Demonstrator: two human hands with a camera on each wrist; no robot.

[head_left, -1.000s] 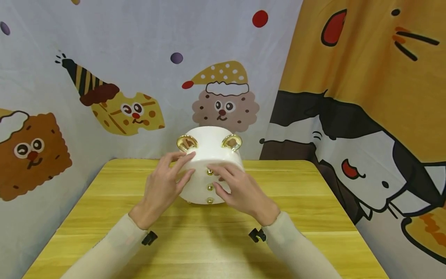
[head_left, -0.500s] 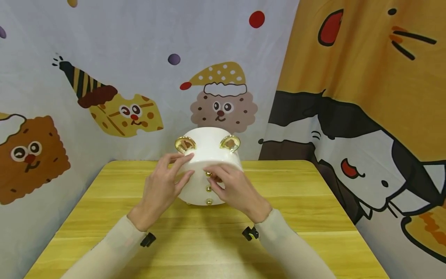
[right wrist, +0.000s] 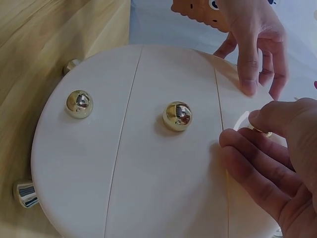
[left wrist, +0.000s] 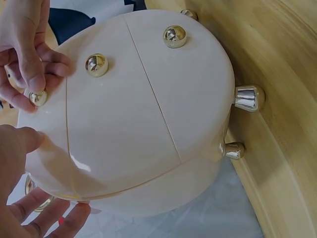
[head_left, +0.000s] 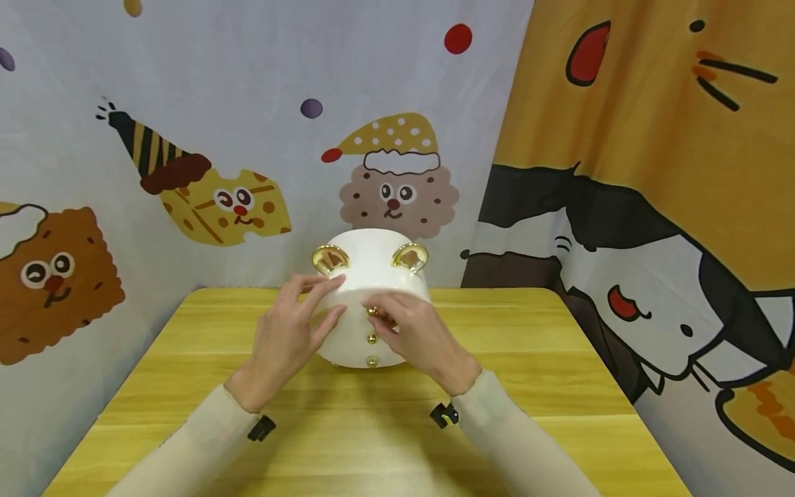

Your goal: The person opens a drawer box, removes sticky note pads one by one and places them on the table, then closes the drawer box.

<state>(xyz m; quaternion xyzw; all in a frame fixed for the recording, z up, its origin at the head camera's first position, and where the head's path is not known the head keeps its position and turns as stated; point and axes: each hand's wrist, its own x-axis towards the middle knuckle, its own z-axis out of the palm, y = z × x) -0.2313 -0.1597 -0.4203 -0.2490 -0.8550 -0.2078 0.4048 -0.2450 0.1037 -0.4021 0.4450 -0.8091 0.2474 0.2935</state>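
Note:
A white rounded drawer box (head_left: 373, 266) stands on the table, its flat front facing me. Seams split that front into three drawers, each with a round gold knob. My right hand (head_left: 428, 338) pinches the top knob (left wrist: 38, 98) between thumb and fingers. At the upper left edge, my left hand (head_left: 286, 338) holds the box, thumb on the front and fingers over the curved side. The middle knob (right wrist: 178, 116) and bottom knob (right wrist: 79, 104) are untouched. All the drawer fronts sit flush.
Two gold ear-shaped ornaments (head_left: 331, 259) rise from the box top. Short gold feet (left wrist: 247, 97) lift it off the wooden table (head_left: 497, 386). Behind the table hangs a cloth (head_left: 236, 83) printed with cartoon figures. Dark clips (head_left: 261, 428) sit at both wrists.
My right hand has moved slightly left and closed its thumb and fingers on the top knob. My left hand and the box hold their place.

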